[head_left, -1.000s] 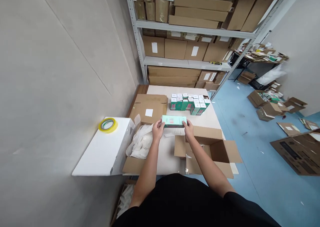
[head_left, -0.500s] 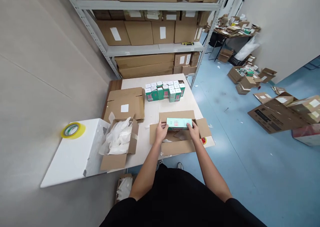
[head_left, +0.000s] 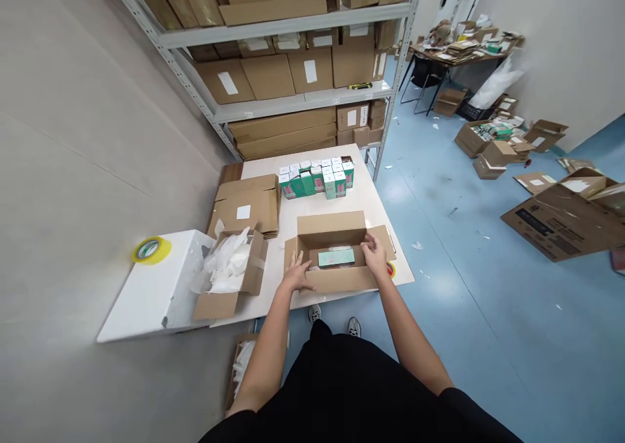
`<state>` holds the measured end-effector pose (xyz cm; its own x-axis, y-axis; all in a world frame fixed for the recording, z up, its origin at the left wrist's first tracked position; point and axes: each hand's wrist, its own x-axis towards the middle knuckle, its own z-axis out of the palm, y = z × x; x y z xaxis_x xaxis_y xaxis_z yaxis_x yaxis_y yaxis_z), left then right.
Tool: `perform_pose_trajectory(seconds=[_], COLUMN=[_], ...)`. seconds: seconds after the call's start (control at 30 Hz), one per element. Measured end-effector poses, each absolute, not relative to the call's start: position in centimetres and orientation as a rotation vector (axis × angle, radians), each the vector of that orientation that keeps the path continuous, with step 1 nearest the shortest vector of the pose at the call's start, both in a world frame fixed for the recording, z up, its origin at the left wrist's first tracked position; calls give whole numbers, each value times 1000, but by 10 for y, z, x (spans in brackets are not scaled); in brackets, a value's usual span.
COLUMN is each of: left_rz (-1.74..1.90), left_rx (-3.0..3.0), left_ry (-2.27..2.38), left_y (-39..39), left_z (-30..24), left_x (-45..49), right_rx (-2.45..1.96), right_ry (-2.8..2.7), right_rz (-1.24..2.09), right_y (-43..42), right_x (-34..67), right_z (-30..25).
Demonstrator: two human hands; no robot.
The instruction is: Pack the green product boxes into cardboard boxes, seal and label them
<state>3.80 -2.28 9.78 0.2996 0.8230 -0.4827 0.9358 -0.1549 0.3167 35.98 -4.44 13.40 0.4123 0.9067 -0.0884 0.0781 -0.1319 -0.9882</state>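
Observation:
An open cardboard box [head_left: 331,222] stands at the front of the table with its flaps folded out. Inside it, a mint-green product box [head_left: 336,257] lies flat on the bottom. My left hand [head_left: 296,275] is open, its fingers spread over the left front corner of the carton. At the right wall is my right hand [head_left: 375,255], fingers apart and loosely bent by the rim, with nothing held in them. Farther back on the table, several green-and-white product boxes [head_left: 315,179] stand upright in a group.
To the left are flattened cartons [head_left: 249,199] and a carton of white packing film [head_left: 232,264]. Yellow tape [head_left: 151,251] rests on a white block [head_left: 161,286]. A loaded shelf rack [head_left: 293,104] rises behind the table [head_left: 288,228]. Cartons [head_left: 561,221] and scraps lie on the floor at right.
The mint-green product box, held in both hands above the carton before, now lies inside it. My hands have let go and moved apart to the carton's sides.

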Motion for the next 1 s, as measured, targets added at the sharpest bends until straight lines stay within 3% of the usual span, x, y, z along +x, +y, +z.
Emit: perform_pose_trajectory(seconds=[0.5, 1.0], left_rz=[372, 442], left_rx=[2147, 1962], left_ry=[1956, 2028], left_y=[-76, -84], left_z=[71, 61], left_x=[8, -51], right_rx=[-1400, -1191], right_ry=[-1336, -1720], right_rz=[1047, 1158], right_y=[-36, 13], right_x=[300, 144], right_z=[138, 161])
